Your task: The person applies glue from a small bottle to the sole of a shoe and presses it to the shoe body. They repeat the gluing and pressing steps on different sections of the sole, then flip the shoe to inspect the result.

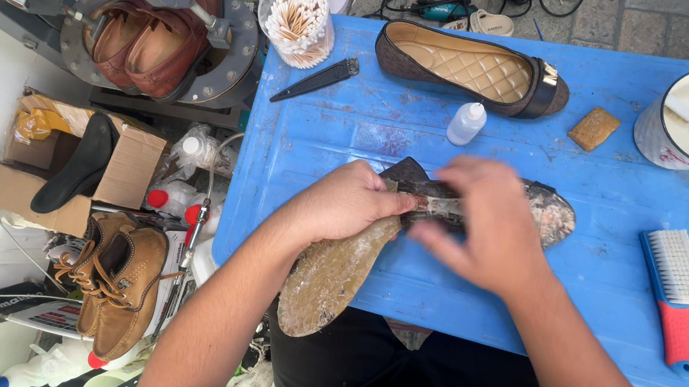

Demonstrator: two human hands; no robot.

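Tan sole (328, 276): thin, glue-smeared, overhanging the near edge of the blue tabletop (612, 211) towards the person's lap; it is probably handling as light and bendy, tacky on the coated face.
Left hand (348, 202): fingers closing around the upturned flat shoe (549, 211) at its middle, thumb pressing where sole and shoe meet.
Right hand (485, 224): blurring in motion, fingers curling over the shoe's waist; how tightly, nobody can tell.
Best hold: likely the clean edges, not the sticky face.
Beyond: white bottle (467, 123), matching brown flat (470, 67), red-handled brush (677, 284) off to the right.
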